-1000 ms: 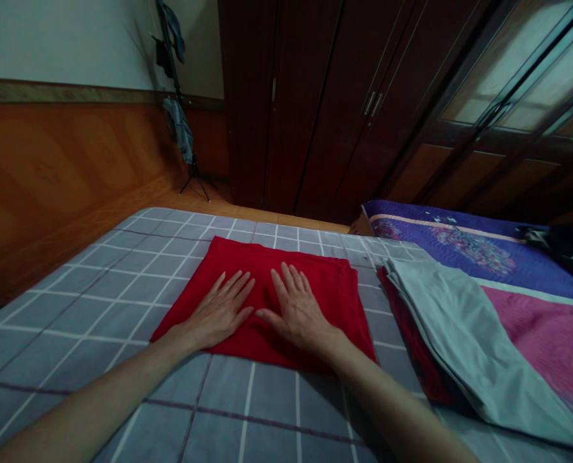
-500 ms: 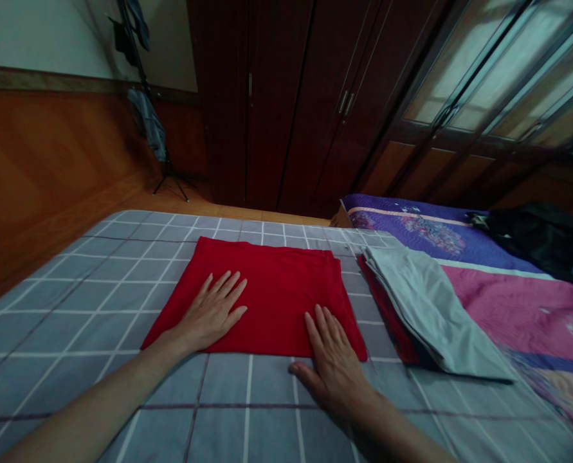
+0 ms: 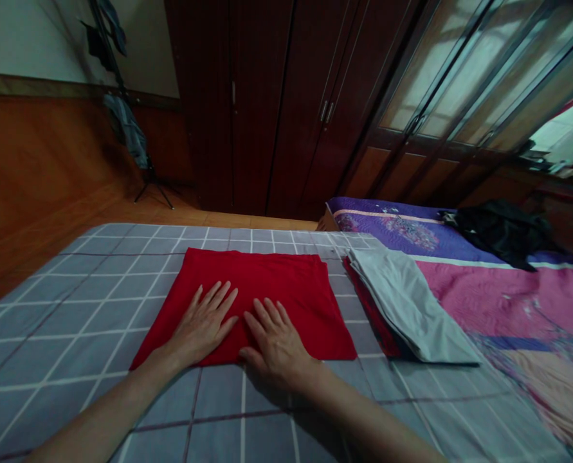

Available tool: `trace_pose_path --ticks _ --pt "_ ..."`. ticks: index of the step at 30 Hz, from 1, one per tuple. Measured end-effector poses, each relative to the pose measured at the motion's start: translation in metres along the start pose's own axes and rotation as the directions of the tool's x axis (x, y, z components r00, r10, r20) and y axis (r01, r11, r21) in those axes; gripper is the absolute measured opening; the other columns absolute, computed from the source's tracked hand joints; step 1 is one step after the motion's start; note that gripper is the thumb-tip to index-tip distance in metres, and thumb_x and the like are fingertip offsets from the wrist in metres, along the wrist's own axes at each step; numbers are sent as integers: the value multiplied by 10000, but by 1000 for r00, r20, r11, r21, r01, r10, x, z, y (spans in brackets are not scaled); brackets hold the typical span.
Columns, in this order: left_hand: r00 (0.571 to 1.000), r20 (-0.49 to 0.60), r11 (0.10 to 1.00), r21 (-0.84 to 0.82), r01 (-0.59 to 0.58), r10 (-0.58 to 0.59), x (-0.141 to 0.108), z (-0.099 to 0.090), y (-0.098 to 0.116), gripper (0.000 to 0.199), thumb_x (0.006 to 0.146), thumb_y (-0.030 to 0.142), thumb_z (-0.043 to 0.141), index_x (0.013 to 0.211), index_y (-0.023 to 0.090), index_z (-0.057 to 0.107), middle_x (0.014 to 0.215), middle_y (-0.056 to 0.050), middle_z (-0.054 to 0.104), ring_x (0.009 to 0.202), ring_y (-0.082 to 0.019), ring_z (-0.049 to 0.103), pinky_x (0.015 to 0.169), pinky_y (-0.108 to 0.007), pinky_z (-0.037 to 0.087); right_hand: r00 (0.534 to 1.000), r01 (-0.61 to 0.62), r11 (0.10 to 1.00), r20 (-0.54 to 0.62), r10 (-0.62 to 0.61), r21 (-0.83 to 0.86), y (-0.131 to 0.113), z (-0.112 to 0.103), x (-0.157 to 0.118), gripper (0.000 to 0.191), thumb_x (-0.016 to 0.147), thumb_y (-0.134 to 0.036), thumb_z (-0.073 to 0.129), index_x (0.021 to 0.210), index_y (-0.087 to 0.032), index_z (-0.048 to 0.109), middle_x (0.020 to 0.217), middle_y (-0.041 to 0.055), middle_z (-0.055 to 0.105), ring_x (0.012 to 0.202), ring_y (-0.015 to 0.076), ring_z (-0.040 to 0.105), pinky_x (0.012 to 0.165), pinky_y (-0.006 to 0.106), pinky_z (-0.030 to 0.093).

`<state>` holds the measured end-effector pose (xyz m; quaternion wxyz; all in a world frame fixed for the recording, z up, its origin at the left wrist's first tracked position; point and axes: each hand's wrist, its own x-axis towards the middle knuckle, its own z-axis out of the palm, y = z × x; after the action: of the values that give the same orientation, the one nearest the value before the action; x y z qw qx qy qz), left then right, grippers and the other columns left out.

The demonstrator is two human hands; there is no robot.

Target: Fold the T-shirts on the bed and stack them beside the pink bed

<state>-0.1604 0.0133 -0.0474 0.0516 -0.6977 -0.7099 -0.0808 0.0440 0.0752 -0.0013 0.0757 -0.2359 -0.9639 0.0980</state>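
A red folded garment (image 3: 286,289) lies flat on the grey checked bedsheet (image 3: 98,308); its exact kind does not show. My left hand (image 3: 202,328) rests on its left part with the fingers spread and the palm down. Close beside it, my right hand (image 3: 274,347) lies over the near middle of the red cloth, fingers stretched out. Neither hand grips anything. To the right is a stack of folded clothes (image 3: 397,296), pale grey on top with dark and red layers underneath, apart from both hands.
A second bed surface with a purple and pink quilt (image 3: 464,289) adjoins on the right, bearing a black garment (image 3: 503,231). Dark wardrobes (image 3: 276,116) stand beyond the bed. A clothes stand (image 3: 122,96) is at the back left.
My right hand has slid left across the red cloth, closer to my left hand. My left hand stays on about the same part. The view has turned slightly right.
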Motion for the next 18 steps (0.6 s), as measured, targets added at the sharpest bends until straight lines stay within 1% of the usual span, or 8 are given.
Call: trace_pose_path --ticks 2,5,8,10,11,13,15,18 --pt "1000 -2 1000 -3 -2 2 -1 2 -1 559 917 453 376 1413 195 360 1493 -83 300 1383 -265 239 1117 -514 154 999 21 1000 26 -21 7 10 5 16 644 899 -595 339 1410 -206 371 1492 102 304 1387 280 209 1118 475 190" --pt "1000 -23 1000 -17 -10 10 -2 3 -3 567 926 475 355 1430 218 323 1505 -74 273 1391 -254 219 1126 -506 132 990 -138 985 -14 138 -99 58 8 5 696 882 -626 341 1420 -186 353 1499 111 280 1391 282 193 1118 487 174" --pt "1000 -28 999 -32 -13 12 -2 1 -3 560 936 479 331 1437 230 307 1511 -63 261 1397 -247 202 1133 -497 113 924 -383 899 -99 370 -212 119 5 -28 675 915 -552 323 1426 -112 324 1496 144 272 1392 271 197 1109 495 189" --pt "1000 -24 999 -37 -11 10 -2 0 -2 562 940 488 317 1438 229 304 1512 -59 258 1399 -247 195 1137 -493 99 879 -477 846 -119 461 -240 142 1 -42 711 906 -559 336 1424 -73 316 1479 168 301 1376 290 240 1099 499 214" --pt "1000 -23 999 -38 -12 11 -2 -1 -1 564 940 494 312 1439 231 302 1513 -58 256 1399 -245 191 1138 -491 93 864 -503 828 -134 485 -249 145 -1 -44 739 893 -571 357 1418 -53 323 1471 185 309 1370 308 248 1096 505 216" --pt "1000 -25 999 -36 -14 13 -1 -2 -1 565 941 496 310 1441 234 296 1514 -55 252 1402 -243 184 1140 -488 84 866 -500 828 -165 473 -252 132 -5 -34 783 865 -589 407 1406 -27 340 1474 215 284 1375 341 215 1100 514 197" --pt "999 -32 999 -29 -13 12 -2 -1 -1 567 941 489 316 1446 233 282 1516 -57 246 1403 -244 178 1139 -492 81 903 -425 878 -172 394 -218 98 -6 -10 772 866 -575 423 1414 -39 330 1499 210 216 1392 340 149 1110 505 174" --pt "999 -47 999 -20 -25 24 -2 4 -3 571 935 487 340 1441 228 295 1512 -65 262 1400 -252 187 1138 -498 92 989 -143 987 -50 140 -68 36 2 32 698 905 -569 344 1441 -124 299 1518 138 201 1401 281 149 1123 453 187"
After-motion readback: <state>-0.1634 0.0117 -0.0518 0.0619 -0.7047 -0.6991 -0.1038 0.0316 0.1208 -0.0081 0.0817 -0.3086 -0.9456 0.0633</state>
